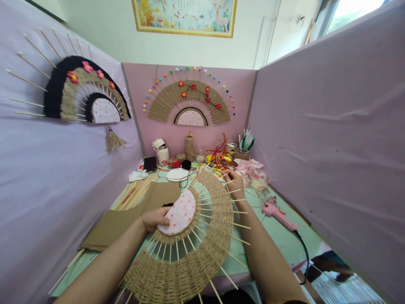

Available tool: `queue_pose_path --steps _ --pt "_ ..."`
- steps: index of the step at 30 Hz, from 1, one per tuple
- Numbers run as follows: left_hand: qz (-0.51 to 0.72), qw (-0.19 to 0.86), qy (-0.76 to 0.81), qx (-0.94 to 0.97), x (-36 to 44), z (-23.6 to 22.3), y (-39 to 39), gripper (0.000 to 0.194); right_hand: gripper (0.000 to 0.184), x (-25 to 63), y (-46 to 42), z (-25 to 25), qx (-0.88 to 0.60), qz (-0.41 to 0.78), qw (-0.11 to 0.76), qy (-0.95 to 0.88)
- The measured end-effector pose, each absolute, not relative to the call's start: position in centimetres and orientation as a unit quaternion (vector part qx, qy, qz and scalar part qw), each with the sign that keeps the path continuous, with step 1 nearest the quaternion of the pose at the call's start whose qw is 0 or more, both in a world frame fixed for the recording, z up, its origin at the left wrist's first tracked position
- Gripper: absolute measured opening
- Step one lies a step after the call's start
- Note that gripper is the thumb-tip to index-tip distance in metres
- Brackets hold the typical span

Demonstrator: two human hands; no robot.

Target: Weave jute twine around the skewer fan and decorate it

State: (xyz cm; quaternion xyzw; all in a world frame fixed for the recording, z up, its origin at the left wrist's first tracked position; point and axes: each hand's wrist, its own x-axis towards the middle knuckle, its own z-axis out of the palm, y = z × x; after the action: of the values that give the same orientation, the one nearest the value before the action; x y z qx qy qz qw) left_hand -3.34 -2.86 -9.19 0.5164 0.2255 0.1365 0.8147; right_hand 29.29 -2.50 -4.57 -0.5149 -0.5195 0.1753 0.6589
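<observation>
A fan woven of jute cord over thin wooden sticks (pixel 218 236) is tilted in front of me, its stick ends poking out past the outer edge. At its centre sits a half-round pad of pink spotted cloth (pixel 180 213). My left hand (pixel 155 219) grips this pad by its straight edge, thumb on top. Beyond the upper right of the weave, my right hand (pixel 234 181) is closed at the tip of one stick; its fingertips are small in view, and whether they hold more than the stick is unclear.
A pink glue gun (pixel 280 214) lies at right, its black cord hanging over the table edge. Brown card (pixel 117 228) and a bundle of sticks (pixel 134 194) lie left. Behind are a white bottle (pixel 162 154), a twine spool (pixel 189 147) and coloured pipe cleaners (pixel 221 156). Two finished fans hang on the partitions.
</observation>
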Motion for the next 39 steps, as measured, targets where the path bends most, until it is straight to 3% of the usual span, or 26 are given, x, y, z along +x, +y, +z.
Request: queue_pose_path --steps 5,28,39 --pt "0.138 0.816 0.221 0.515 -3.4 -9.3 -2.8 0.068 0.027 28.9 -2.1 -5.2 -0.497 0.266 0.613 -0.554" --pt "0.108 0.827 0.197 0.515 -3.0 -9.2 -2.9 0.068 0.027 29.4 -1.4 -5.0 -0.522 0.149 0.652 -0.529" --pt "0.106 0.827 0.187 0.52 -3.0 -9.0 -3.0 0.068 0.031 28.7 -0.3 -2.5 -0.482 0.209 0.685 -0.505"
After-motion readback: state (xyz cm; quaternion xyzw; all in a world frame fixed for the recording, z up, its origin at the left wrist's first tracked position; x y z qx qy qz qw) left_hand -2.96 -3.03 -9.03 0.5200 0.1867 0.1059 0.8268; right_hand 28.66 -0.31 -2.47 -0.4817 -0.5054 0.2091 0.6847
